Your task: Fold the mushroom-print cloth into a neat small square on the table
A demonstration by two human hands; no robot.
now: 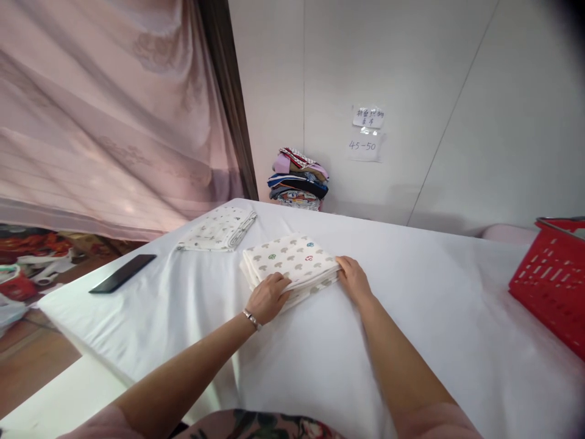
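A folded white cloth (292, 257) with a grey mushroom-like print and a few coloured motifs lies in the middle of the table. On its near left edge, my left hand (269, 297) grips the folded layers, thumb low and fingers on top. At the right corner, my right hand (353, 277) pinches the edge of the same cloth. Several layers show along the near side. Farther left sits a second folded white cloth (214, 230) with a small dark print, apart from both hands.
A white sheet covers the table (439, 292). A dark flat phone-like object (123, 274) lies near the left edge. At right stands a red plastic basket (553, 280). Beyond the far edge rises a stack of folded fabrics (298, 180). A pink curtain (114, 110) hangs at left.
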